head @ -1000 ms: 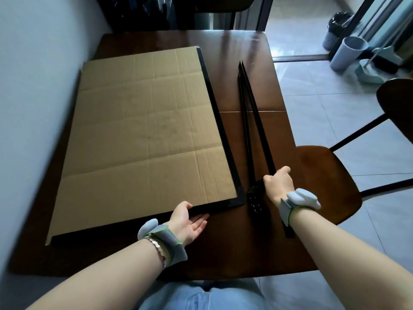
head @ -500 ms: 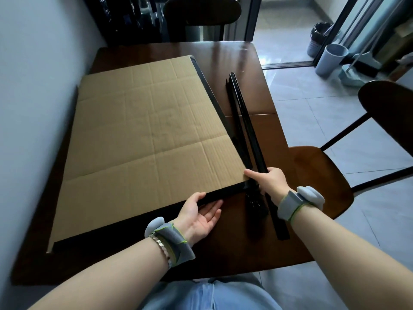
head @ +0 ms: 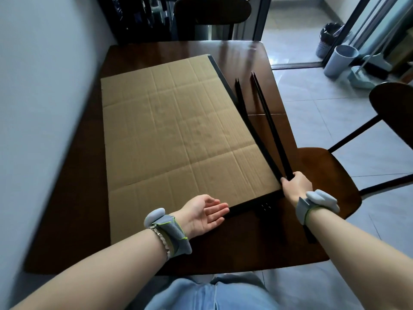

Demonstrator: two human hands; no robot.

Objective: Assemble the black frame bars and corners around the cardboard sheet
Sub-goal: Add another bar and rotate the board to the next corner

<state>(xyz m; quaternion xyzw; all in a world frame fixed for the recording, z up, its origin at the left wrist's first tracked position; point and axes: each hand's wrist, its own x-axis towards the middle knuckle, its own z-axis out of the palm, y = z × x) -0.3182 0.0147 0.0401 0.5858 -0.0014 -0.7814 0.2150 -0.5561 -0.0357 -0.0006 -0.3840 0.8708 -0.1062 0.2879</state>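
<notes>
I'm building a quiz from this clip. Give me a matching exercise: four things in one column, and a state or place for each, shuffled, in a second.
1. left hand
2. right hand
3. cardboard sheet
4. pale bin

A. stands on the floor
B. grips a black bar
C. lies flat on the table
D. open, palm up

Pairs: 1-D, 2-B, 3-C, 4-A.

Corrugated brown cardboard sheet [head: 178, 135], matt and creased; frame bars [head: 271, 130] black, smooth, faintly sheened; table [head: 245, 57] dark polished wood, glossy with reflections; floor tiles [head: 335, 121], right of frame, pale and smooth.
</notes>
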